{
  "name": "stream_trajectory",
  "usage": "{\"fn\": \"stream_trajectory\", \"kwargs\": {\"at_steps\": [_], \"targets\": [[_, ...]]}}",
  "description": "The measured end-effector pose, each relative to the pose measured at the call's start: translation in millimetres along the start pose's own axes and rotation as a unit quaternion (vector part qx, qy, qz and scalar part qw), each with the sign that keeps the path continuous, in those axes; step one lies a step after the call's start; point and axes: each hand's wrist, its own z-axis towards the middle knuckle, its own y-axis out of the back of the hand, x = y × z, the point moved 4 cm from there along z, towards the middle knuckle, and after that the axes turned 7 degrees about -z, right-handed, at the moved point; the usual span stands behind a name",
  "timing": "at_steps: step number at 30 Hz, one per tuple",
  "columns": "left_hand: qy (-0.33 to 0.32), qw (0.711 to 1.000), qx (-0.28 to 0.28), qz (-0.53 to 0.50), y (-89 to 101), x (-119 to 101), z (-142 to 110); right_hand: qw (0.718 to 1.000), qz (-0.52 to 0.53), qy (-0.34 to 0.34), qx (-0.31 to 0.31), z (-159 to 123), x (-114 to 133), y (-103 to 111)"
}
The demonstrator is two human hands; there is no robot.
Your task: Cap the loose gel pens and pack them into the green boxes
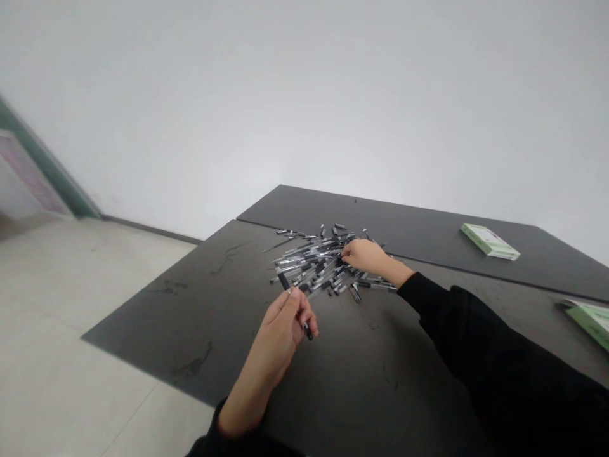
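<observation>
My left hand [288, 317] is closed around a pen [284, 280] with a dark grip, held above the table in front of the pile. The pen slants, its upper end toward the pile and its black lower end showing below my fingers. Reaching into the right side of the pile is my right hand [364, 254], fingers bent together among the pieces. What those fingertips hold, if anything, is hidden. The pile of pen parts [309, 260] is a loose heap of clear barrels, black grips and caps.
Two dark tables [200, 304] stand edge to edge, with a narrow seam behind the pile. A green and white box [490, 241] lies at the back right, and another green box [590, 320] is cut by the right edge. Behind the tables rises a pale wall [304, 95].
</observation>
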Motion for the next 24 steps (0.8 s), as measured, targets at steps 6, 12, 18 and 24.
{"fn": "stream_trajectory", "kwargs": {"at_steps": [6,12,18,24], "targets": [[-0.003,0.999,-0.031,0.021,-0.9,-2,-1,0.999,-0.04,0.013,-0.026,-22,6,29],[0.063,0.996,-0.014,0.054,-9.1,4,-6,0.974,-0.044,0.195,-0.108,-113,44,84],[0.109,0.984,0.103,0.1,-30.4,25,-25,0.951,0.015,0.228,-0.208,-181,63,95],[0.061,0.992,0.099,0.049,-46.8,29,-45,0.869,0.406,-0.055,-0.279,-226,47,77]]}}
